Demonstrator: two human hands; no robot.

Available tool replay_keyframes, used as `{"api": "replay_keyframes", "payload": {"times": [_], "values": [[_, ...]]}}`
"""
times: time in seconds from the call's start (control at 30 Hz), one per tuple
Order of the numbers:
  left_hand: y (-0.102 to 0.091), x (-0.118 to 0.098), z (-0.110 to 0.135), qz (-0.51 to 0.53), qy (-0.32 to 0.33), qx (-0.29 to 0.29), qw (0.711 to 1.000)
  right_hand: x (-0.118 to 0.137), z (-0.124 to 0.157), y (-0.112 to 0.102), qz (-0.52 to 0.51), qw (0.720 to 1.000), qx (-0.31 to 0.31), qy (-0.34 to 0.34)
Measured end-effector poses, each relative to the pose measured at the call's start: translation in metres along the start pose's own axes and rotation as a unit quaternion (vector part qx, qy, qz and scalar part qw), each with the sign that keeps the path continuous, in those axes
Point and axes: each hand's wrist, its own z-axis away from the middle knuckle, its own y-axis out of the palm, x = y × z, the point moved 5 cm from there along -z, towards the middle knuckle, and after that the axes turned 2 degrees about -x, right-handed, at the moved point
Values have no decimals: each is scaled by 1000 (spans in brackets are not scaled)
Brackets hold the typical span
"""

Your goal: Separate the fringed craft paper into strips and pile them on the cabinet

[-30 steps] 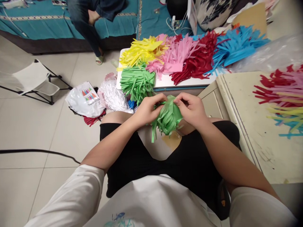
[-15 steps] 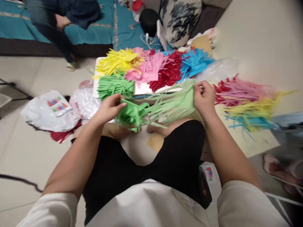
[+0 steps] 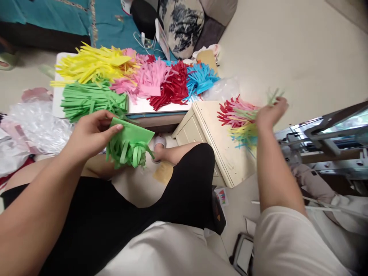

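My left hand (image 3: 90,132) pinches the top edge of a bright green fringed paper (image 3: 130,134), whose cut strips curl down above my lap. To the right, my right hand (image 3: 270,114) is stretched out with its fingers closed on a pale green fringed paper (image 3: 276,95). Part of that piece is hidden behind the hand. Below and beside it a pile of red, pink and yellow fringed paper (image 3: 237,111) lies on a cream cabinet (image 3: 212,119). A stack of green fringed paper (image 3: 89,99) lies just beyond my left hand.
A white table (image 3: 138,108) bears yellow fringed paper (image 3: 94,63), pink fringed paper (image 3: 152,78), red fringed paper (image 3: 174,86) and blue fringed paper (image 3: 201,78). Clear plastic wrapping (image 3: 43,122) lies at left. A metal frame (image 3: 324,134) stands at right.
My right hand has carried the pale green fringed paper away from the bright green one and out over the cabinet pile. My left hand keeps its piece. The view has turned right.
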Motion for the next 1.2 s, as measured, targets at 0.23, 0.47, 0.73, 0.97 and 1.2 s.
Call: {"api": "replay_keyframes", "payload": {"times": [0.23,0.47,0.73,0.97,1.2], "values": [[16,10,3,-17,23,10,1000,275,119,91,-290,890,304,-177],[15,19,-9,7,17,-57,998,363,159,129,-342,837,397,-160],[36,16,-9,96,128,0,987,321,158,130,-447,835,317,-55],[47,23,-11,161,136,75,975,309,147,125,-451,841,293,-62],[50,29,-13,129,161,67,976,306,149,123,-402,863,298,-72]]}}
